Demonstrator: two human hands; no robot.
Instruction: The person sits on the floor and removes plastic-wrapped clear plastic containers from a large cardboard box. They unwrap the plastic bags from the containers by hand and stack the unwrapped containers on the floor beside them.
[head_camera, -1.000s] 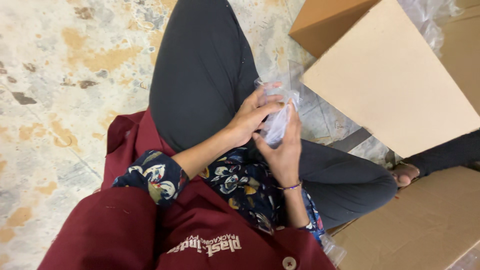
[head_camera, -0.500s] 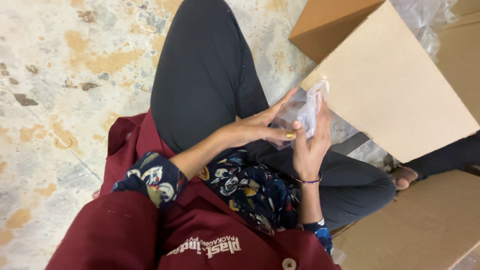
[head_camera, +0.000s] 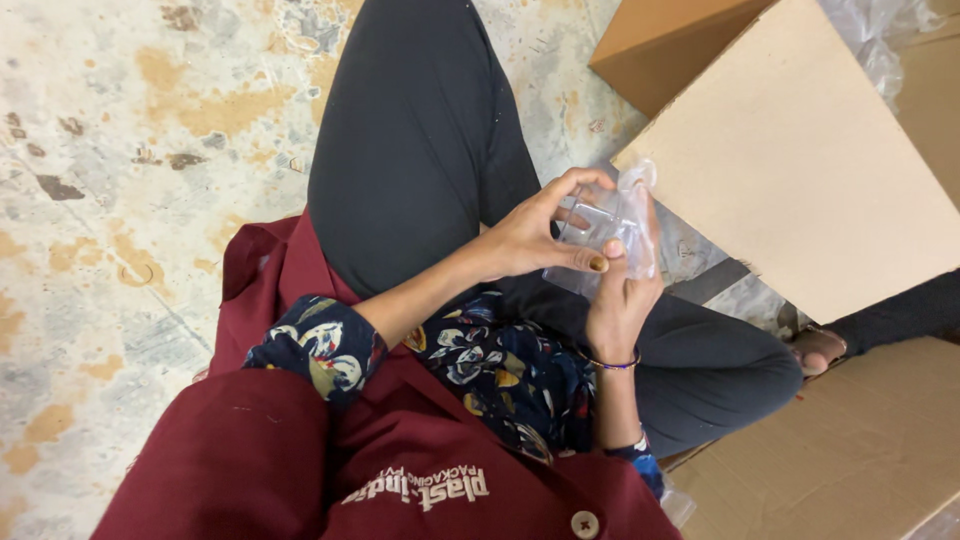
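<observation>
I sit cross-legged on the floor and hold a small clear plastic bag (head_camera: 625, 225) with a transparent piece inside, above my lap. My left hand (head_camera: 535, 235) pinches the bag's upper and lower edges between thumb and fingers. Behind the bag, my right hand (head_camera: 620, 295) supports it from below, fingers up against the plastic. The bag hangs in front of the edge of a large cardboard box flap (head_camera: 800, 170).
An open cardboard box (head_camera: 670, 40) stands at the upper right with clear plastic wrap (head_camera: 880, 30) behind it. Another cardboard sheet (head_camera: 860, 450) lies at the lower right. A bare foot (head_camera: 815, 350) shows beside it. Stained stone floor (head_camera: 130, 150) lies to the left.
Both hands have lifted the clear bag up and to the right, away from my lap toward the box flap. The left hand's fingers have spread around the bag.
</observation>
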